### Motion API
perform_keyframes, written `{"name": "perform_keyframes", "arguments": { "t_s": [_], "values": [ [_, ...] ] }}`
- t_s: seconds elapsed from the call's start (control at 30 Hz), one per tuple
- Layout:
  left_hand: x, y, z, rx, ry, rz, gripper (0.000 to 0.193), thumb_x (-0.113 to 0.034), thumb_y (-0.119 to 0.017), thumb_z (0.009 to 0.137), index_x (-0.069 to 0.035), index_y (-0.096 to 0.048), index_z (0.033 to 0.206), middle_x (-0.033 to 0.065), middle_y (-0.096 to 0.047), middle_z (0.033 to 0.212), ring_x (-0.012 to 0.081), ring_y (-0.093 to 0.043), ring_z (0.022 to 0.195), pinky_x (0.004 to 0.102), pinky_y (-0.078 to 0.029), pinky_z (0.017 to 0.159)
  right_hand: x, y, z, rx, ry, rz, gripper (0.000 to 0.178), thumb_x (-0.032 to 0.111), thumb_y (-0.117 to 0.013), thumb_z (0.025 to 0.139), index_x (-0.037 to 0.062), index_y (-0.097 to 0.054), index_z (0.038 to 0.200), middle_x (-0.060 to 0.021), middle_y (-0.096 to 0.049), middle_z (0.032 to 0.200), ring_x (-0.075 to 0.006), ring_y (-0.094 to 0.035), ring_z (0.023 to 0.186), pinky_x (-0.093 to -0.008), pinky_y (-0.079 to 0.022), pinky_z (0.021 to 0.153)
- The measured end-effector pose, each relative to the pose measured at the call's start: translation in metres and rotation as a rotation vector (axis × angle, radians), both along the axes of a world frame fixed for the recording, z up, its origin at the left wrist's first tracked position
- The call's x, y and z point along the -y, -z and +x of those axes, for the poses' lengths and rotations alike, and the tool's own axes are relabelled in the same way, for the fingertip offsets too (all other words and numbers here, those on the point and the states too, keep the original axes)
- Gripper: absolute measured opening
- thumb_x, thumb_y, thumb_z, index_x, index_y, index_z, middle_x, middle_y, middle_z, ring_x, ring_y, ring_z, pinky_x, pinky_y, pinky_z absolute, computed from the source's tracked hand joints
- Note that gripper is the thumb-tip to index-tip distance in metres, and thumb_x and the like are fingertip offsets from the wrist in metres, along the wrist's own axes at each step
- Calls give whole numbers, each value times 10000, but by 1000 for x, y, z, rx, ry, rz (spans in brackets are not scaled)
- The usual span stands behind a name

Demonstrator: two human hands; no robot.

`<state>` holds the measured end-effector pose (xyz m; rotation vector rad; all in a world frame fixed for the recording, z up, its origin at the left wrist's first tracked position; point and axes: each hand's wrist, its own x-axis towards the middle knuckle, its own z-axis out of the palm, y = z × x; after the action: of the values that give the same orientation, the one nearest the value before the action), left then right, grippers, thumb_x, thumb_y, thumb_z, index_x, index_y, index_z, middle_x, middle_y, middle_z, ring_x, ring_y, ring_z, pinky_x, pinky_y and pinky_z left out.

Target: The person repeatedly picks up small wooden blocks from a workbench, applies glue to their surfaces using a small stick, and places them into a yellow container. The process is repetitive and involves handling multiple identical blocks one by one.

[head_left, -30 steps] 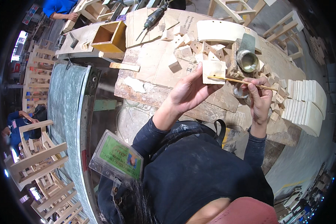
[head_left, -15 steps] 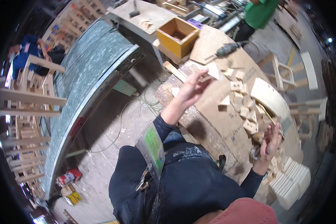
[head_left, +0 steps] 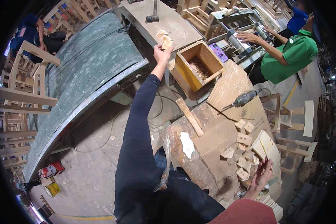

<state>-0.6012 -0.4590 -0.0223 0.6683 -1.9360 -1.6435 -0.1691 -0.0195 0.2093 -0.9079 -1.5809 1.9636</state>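
Note:
My left arm stretches far forward, and my left hand (head_left: 162, 55) grips a small pale wooden block (head_left: 168, 42) at the edge of the far worktable. Another small wooden block (head_left: 162, 33) sits just beyond it. At the right, my right hand (head_left: 263, 175) is closed around the lower end of a slim yellowish stick (head_left: 264, 146), possibly a pencil. That stick lies over a curved pale wooden piece (head_left: 273, 152). Left of this hand, several drilled wooden blocks (head_left: 244, 139) lie loosely on a cardboard-covered bench (head_left: 212, 149).
A yellow-sided wooden box (head_left: 186, 72) with shavings inside stands between the tables. A power drill (head_left: 246, 98) lies on the cardboard, and a hammer (head_left: 153, 16) on the far worktable (head_left: 175, 20). A green curved-edge table (head_left: 89, 63) is at left. A co-worker in green (head_left: 293, 56) works at far right.
My left hand has moved forward and left with the block, from above the bench to the far worktable. My right hand has shifted slightly down and left in the view, still holding the stick.

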Motion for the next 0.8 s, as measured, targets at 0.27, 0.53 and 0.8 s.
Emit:
{"name": "perform_keyframes", "arguments": {
  "t_s": [0.27,0.53,0.8],
  "values": [
    [-15,40,-30,91,-114,-529,535,-260,-802,547,-134,-582,1018,134,-399,1174,332,-375,1128,448,-349,957,10,9,-27,89,74,45,210,223,-642,909,31,-603,985,-62,-652,905,-81,-598,758,-181,-497,637],
    [-11,15,-38,254,-204,-655,997,-268,-853,556,-73,-289,1355,193,-301,1325,379,-327,1200,467,-323,1000,-7,8,-9,75,111,51,234,237,-634,915,20,-616,999,-55,-657,912,-77,-601,766,-183,-489,666],
    [7,11,-20,255,31,-632,917,-257,-797,594,-23,-331,1348,203,-330,1360,391,-323,1221,462,-326,1028,-45,10,49,-52,225,7,233,210,-621,922,-7,-609,1005,-57,-656,923,-87,-604,794,-202,-493,693]
  ]
}}
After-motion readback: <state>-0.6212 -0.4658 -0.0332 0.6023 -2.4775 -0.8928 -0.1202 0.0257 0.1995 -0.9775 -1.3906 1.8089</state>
